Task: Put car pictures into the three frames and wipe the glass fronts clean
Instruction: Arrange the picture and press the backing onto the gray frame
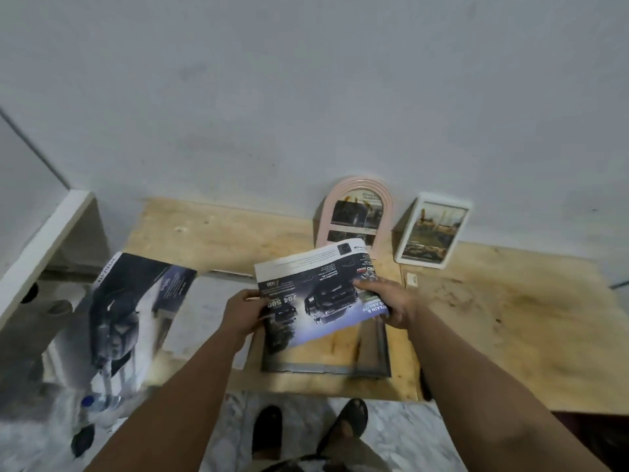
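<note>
Two frames [357, 212] [432, 229] beyond the grey frame [371, 349] look filled; above it, left hand [243, 313] and right hand [391, 301] each grip the car page [316, 294]. Next, probably trimming it to fit.

Plywood tabletop [510, 308]: light wood, stained and scuffed, set against the wall.
Wall [306, 97]: plain pale grey, behind the tabletop.
White shelf edge [44, 240]: at far left, running diagonally.
Plastic bottle [98, 403]: blue cap, lower left, blurred.
Marble-patterned floor [391, 434]: grey-white, below the near edge of the tabletop.
2 dark sandals [343, 427]: on the floor, side by side.
Small white tag [412, 278]: lying on the tabletop.
</note>
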`<control>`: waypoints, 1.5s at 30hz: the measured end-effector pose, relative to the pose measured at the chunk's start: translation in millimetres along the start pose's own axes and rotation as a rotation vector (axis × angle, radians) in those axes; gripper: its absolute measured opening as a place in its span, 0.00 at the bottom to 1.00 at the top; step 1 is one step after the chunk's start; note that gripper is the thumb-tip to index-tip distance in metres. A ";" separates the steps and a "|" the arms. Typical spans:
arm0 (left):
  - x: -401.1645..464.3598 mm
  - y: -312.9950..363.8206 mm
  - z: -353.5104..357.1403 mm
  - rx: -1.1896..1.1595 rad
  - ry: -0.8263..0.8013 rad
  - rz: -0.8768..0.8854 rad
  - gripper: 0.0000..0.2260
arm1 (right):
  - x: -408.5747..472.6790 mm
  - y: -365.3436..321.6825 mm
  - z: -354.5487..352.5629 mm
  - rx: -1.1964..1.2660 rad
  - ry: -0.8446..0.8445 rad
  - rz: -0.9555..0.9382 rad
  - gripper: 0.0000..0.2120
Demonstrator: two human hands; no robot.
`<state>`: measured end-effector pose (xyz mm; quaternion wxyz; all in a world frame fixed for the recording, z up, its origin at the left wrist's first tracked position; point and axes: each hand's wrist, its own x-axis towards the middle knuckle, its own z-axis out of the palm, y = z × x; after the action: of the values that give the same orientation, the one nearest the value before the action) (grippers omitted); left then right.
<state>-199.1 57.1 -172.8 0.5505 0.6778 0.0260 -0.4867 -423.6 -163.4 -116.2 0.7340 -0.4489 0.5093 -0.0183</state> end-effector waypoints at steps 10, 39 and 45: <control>15.3 -29.2 5.9 0.504 0.164 0.166 0.07 | -7.4 58.8 -46.0 -0.096 0.343 0.035 0.08; 9.6 -46.0 28.7 1.218 0.152 0.224 0.25 | -9.1 101.8 -49.1 -1.032 0.451 0.008 0.12; 9.7 -44.6 26.5 1.339 0.128 0.298 0.29 | -3.1 98.2 -36.7 -1.207 0.391 -0.151 0.20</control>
<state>-236.2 49.2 -209.5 0.0717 0.8956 -0.3412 -0.2764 -495.4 -126.9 -183.3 0.2423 -0.8065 0.5213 0.1386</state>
